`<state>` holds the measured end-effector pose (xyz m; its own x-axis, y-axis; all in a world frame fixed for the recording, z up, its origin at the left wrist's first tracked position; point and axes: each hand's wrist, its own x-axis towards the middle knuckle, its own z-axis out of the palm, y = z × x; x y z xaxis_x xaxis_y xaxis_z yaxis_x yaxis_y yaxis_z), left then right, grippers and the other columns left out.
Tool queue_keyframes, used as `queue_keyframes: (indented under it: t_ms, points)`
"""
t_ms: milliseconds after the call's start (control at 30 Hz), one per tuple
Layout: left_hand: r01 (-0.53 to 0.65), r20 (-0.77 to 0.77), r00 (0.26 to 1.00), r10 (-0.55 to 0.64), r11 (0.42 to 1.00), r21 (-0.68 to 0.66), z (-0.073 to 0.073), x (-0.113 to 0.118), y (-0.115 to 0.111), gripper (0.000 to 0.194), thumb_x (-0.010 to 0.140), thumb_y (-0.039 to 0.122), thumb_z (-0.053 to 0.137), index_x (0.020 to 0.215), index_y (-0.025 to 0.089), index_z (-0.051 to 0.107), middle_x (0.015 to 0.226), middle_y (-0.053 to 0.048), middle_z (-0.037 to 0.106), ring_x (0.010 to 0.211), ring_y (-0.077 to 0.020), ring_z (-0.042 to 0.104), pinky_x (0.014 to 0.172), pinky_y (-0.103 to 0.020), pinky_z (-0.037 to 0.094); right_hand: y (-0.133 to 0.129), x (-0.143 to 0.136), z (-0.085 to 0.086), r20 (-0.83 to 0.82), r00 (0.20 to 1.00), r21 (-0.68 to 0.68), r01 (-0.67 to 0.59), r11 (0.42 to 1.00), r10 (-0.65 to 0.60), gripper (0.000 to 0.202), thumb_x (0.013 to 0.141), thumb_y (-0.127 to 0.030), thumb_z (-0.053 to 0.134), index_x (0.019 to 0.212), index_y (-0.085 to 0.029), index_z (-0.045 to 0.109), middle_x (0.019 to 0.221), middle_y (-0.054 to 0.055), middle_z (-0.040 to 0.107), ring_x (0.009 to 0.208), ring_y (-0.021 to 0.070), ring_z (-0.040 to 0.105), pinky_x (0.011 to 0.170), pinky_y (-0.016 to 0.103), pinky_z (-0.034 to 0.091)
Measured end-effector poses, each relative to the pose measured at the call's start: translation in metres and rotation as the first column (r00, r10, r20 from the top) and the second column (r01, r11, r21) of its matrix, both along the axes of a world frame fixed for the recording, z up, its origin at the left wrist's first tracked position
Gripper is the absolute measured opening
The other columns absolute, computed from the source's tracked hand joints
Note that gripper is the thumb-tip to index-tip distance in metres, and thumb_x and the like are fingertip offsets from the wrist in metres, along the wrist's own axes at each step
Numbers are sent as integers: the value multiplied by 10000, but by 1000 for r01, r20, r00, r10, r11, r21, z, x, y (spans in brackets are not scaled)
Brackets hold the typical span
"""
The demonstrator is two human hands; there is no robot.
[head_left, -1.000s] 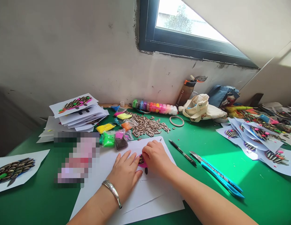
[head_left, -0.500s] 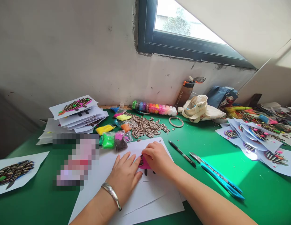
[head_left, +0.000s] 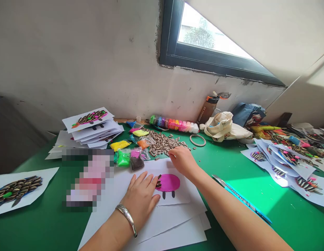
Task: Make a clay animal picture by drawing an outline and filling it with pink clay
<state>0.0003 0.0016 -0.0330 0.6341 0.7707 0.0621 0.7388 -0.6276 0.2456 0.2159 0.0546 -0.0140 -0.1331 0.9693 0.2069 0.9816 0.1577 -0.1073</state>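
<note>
My left hand (head_left: 143, 191) lies flat with fingers spread on a white sheet (head_left: 181, 197), beside a pink clay oval (head_left: 169, 182) with two dark legs. A few striped sunflower seeds (head_left: 158, 182) sit on the oval's left end, close to my left fingertips. At the near edge of a pile of sunflower seeds (head_left: 162, 141), my right hand (head_left: 183, 161) is bent down with its fingers curled together. Whatever is between those fingertips is hidden. More white paper (head_left: 107, 223) lies under the sheet.
Small bags of coloured clay (head_left: 123, 158) lie left of the seeds. Behind are a tape roll (head_left: 198, 140), clay tubs (head_left: 175, 124), a bottle (head_left: 207, 109) and a cloth bag (head_left: 222, 127). A blue craft knife (head_left: 245, 202) lies right. Seed pictures (head_left: 89, 120) are stacked left.
My right hand has left the pink oval and moved away to the edge of the seed pile, uncovering the oval. The left hand stays flat on the paper. The view has shifted slightly.
</note>
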Motion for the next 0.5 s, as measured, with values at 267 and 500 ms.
queue_keyframes:
  t_ms: [267, 500]
  points:
    - [-10, 2, 1000, 10, 1000, -8, 2, 1, -4, 442, 850, 237, 527, 1291, 210, 512, 1312, -100, 557, 1268, -337, 410, 1030, -606, 302, 15, -24, -1, 179, 981, -76, -60, 995, 72, 108, 759, -83, 576, 779, -161, 648, 782, 99, 670, 806, 228, 580, 667, 315, 290]
    - [-21, 3, 1000, 21, 996, -85, 10, 2, -6, 442, 867, 274, 524, 1302, 200, 499, 1325, -82, 549, 1283, -323, 396, 1056, -587, 285, 13, -25, -2, 213, 972, -67, -86, 994, 99, 143, 779, -66, 532, 825, -149, 639, 808, 113, 661, 831, 238, 578, 662, 320, 299]
